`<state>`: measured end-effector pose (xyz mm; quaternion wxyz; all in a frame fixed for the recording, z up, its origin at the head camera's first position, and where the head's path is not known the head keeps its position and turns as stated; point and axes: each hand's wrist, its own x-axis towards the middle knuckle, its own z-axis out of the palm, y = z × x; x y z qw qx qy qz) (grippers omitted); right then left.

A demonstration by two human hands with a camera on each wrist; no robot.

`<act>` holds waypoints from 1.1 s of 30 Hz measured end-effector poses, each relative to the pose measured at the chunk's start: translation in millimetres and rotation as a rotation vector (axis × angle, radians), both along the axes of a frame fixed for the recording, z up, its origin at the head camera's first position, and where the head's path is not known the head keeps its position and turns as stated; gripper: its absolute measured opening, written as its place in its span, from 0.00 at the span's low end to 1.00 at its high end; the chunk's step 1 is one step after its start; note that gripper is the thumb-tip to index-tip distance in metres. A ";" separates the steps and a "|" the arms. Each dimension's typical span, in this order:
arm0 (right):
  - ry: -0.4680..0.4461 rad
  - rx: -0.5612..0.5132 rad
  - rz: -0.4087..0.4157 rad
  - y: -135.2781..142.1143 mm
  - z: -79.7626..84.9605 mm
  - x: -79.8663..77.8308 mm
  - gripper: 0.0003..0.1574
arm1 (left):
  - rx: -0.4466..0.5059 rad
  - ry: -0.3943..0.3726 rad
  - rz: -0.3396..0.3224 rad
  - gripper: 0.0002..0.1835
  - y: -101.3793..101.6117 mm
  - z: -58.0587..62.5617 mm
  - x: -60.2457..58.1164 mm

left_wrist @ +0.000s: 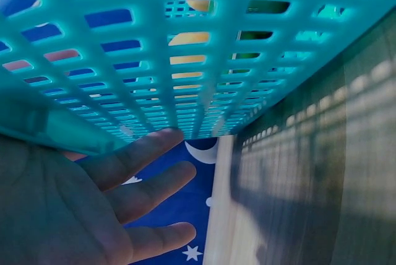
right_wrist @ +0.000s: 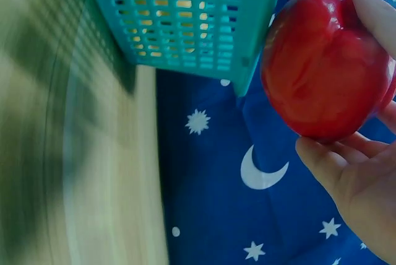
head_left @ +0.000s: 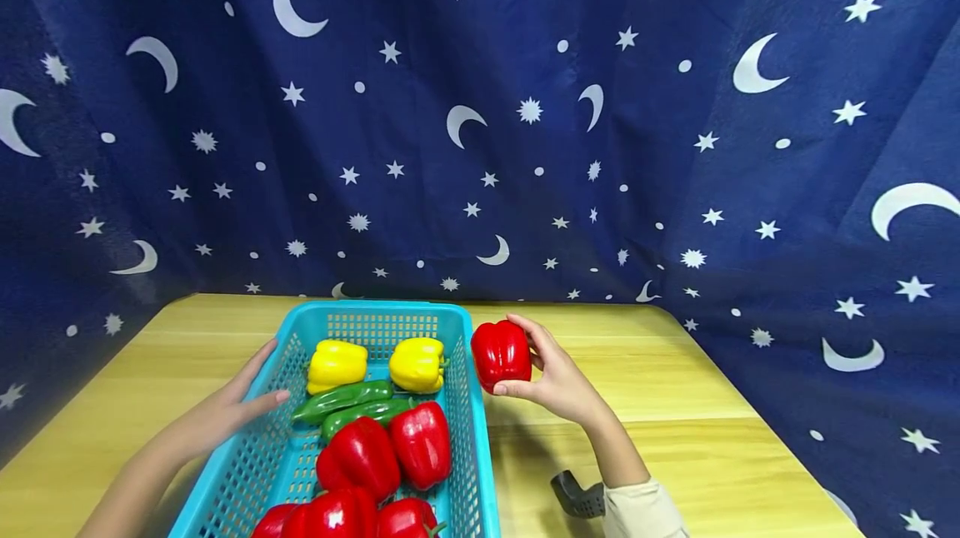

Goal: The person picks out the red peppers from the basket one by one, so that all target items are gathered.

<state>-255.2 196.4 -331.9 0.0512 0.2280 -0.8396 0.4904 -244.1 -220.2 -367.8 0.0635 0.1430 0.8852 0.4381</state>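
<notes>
My right hand point(head_left: 558, 376) holds a glossy red bell pepper point(head_left: 501, 355) between thumb and fingers, just outside the right rim of a blue plastic basket point(head_left: 480, 438). In the right wrist view, that bell pepper point(right_wrist: 325, 60) is up beside the basket's rim. My left hand point(head_left: 225, 413) lies at the basket's left rim, thumb reaching over it and straight, spread fingers point(left_wrist: 158, 187) along the outer side. Inside the basket are two yellow bell peppers point(head_left: 337, 366), two long green peppers point(head_left: 367, 413) and several red bell peppers point(head_left: 360, 459).
The basket stands on a light wooden table point(head_left: 675, 438). A dark, curved, perforated piece point(head_left: 579, 496) is beside my right sleeve point(head_left: 645, 511). Behind the table hangs a dark blue curtain point(head_left: 420, 130) with white moons and stars.
</notes>
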 end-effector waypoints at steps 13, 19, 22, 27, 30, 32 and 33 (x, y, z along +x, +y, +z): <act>0.021 -0.044 -0.085 7.3 -8.6 -9.7 0.55 | 0.014 -0.022 -0.003 0.44 -3.7 0.2 1.5; 0.008 -0.031 -0.116 10.0 -16.1 -14.2 0.54 | 0.054 -0.066 -0.012 0.44 -4.4 -0.9 0.6; 0.000 -0.027 -0.123 11.4 -20.4 -18.1 0.52 | 0.014 -0.027 -0.005 0.44 -3.0 -0.8 0.5; -0.008 -0.014 -0.136 13.9 -23.2 -24.1 0.52 | -0.018 0.021 0.003 0.43 0.1 2.3 -0.9; -0.026 -0.007 -0.131 14.0 -25.3 -26.4 0.53 | -0.002 0.013 0.001 0.43 0.0 2.9 -1.2; -0.034 0.012 -0.121 14.1 -27.5 -27.9 0.53 | 0.007 0.002 0.001 0.44 -0.5 2.8 -1.2; -0.037 0.021 -0.118 14.4 -29.0 -28.7 0.53 | 0.011 -0.003 0.001 0.44 -0.7 2.6 -1.1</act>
